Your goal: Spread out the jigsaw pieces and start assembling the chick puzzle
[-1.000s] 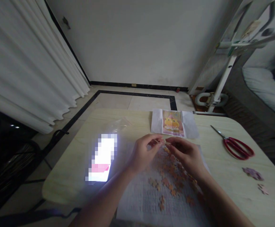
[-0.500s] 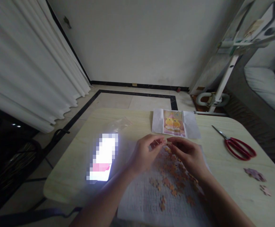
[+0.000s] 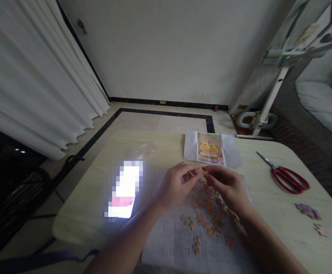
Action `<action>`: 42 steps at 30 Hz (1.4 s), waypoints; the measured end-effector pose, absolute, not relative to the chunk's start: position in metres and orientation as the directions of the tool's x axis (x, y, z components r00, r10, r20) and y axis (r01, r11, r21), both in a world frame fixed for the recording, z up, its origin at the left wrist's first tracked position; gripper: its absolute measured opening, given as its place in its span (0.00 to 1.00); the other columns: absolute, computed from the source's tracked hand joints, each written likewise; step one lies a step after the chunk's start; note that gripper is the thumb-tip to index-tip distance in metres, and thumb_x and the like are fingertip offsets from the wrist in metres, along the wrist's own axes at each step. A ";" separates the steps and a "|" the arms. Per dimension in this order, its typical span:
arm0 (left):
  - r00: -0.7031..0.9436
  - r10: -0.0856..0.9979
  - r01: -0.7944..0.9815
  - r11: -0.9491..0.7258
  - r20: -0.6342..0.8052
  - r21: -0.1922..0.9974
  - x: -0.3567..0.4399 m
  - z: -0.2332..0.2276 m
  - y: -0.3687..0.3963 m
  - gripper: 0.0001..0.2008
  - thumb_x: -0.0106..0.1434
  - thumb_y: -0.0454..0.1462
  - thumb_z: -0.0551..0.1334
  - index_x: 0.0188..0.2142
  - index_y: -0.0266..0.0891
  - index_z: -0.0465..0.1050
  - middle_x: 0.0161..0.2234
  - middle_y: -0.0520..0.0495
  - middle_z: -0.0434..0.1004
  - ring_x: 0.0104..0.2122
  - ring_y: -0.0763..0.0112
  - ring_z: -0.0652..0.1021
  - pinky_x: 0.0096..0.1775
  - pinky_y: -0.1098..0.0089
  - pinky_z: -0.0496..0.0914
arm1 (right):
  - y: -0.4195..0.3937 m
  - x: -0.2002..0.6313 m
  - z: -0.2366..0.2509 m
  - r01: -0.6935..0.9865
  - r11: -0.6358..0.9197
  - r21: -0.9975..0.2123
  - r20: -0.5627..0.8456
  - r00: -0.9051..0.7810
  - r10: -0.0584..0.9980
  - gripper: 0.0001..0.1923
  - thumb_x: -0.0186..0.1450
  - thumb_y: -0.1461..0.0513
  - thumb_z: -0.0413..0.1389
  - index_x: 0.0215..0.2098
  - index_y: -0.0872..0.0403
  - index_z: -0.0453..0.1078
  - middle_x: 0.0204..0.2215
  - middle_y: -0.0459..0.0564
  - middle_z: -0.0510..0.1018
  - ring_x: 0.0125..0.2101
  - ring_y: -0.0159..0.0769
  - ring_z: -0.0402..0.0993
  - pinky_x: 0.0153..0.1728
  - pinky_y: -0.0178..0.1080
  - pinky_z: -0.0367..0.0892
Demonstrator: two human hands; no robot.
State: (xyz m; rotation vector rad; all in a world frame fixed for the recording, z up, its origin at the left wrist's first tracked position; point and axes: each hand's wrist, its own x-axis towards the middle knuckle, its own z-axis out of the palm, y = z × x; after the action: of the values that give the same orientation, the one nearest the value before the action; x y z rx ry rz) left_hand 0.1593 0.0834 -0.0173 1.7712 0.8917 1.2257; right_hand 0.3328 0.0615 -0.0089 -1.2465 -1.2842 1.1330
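My left hand (image 3: 180, 180) pinches a small pinkish jigsaw piece (image 3: 198, 172) between thumb and fingertips. Facing it, my right hand (image 3: 225, 182) is closed at the fingertips on a pale jigsaw piece (image 3: 205, 173); the two pieces are nearly touching, and I cannot tell whether they are joined. Below both hands, many loose orange and tan jigsaw pieces (image 3: 208, 220) lie scattered on a white printed sheet (image 3: 166, 243). Beyond the hands rests a creased paper with a picture of a yellow cartoon figure (image 3: 208, 149). My right forearm hides part of the pile.
A lit phone (image 3: 126, 190) lies left on the pale wooden table (image 3: 83, 213), with a clear plastic bag (image 3: 146, 149) behind it. Red-handled scissors (image 3: 288, 179) lie right, blades pointing away. Nearer are a purplish cluster of pieces (image 3: 308, 211) and a pale piece (image 3: 320, 230).
Both hands keep almost the same place, with the fingertips shifted very slightly. The pieces on the sheet and the other things on the table have not moved.
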 end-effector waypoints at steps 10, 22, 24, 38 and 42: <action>0.285 0.884 0.132 -0.419 0.371 0.898 0.160 -0.016 0.083 0.09 0.63 0.36 0.64 0.44 0.40 0.75 0.37 0.47 0.79 0.35 0.74 0.77 0.38 0.72 0.73 | 0.063 0.332 -0.008 0.057 0.034 -0.998 0.035 0.015 0.999 0.12 0.56 0.55 0.65 0.35 0.53 0.77 0.23 0.46 0.76 0.22 0.30 0.68 0.22 0.33 0.64; 0.303 0.893 0.138 -0.386 0.332 0.912 0.159 -0.014 0.083 0.10 0.63 0.37 0.64 0.44 0.39 0.76 0.37 0.46 0.79 0.35 0.72 0.78 0.37 0.71 0.74 | 0.062 0.333 -0.007 0.046 0.023 -0.999 0.024 0.018 1.000 0.13 0.55 0.54 0.65 0.35 0.53 0.77 0.22 0.46 0.75 0.21 0.31 0.68 0.21 0.33 0.65; 0.297 0.896 0.134 -0.381 0.329 0.915 0.159 -0.014 0.083 0.10 0.62 0.38 0.64 0.44 0.39 0.76 0.37 0.45 0.79 0.34 0.72 0.78 0.36 0.71 0.74 | 0.062 0.333 -0.007 0.041 0.030 -0.999 0.030 0.012 0.999 0.12 0.56 0.55 0.65 0.35 0.53 0.77 0.23 0.46 0.75 0.22 0.31 0.68 0.22 0.33 0.65; 0.235 0.938 0.106 -0.284 0.253 0.953 0.160 -0.016 0.083 0.10 0.61 0.37 0.65 0.43 0.38 0.77 0.36 0.44 0.80 0.34 0.69 0.79 0.37 0.70 0.75 | 0.063 0.333 -0.012 0.011 0.021 -1.000 0.021 -0.006 1.000 0.14 0.56 0.53 0.65 0.33 0.53 0.73 0.24 0.46 0.75 0.22 0.31 0.69 0.23 0.34 0.67; 0.224 0.948 0.087 -0.252 0.228 0.964 0.159 -0.016 0.083 0.11 0.61 0.38 0.65 0.44 0.38 0.78 0.37 0.44 0.81 0.35 0.68 0.80 0.36 0.70 0.76 | 0.064 0.332 -0.011 0.047 0.019 -0.999 0.021 0.025 0.999 0.15 0.55 0.51 0.65 0.32 0.53 0.73 0.23 0.46 0.75 0.22 0.31 0.70 0.22 0.33 0.67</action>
State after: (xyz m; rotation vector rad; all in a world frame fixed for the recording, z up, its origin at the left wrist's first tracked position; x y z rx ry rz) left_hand 0.1594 0.0833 -0.0159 1.5665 1.0039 1.1628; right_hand 0.3320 0.0637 -0.0108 -1.2403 -1.2335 1.1532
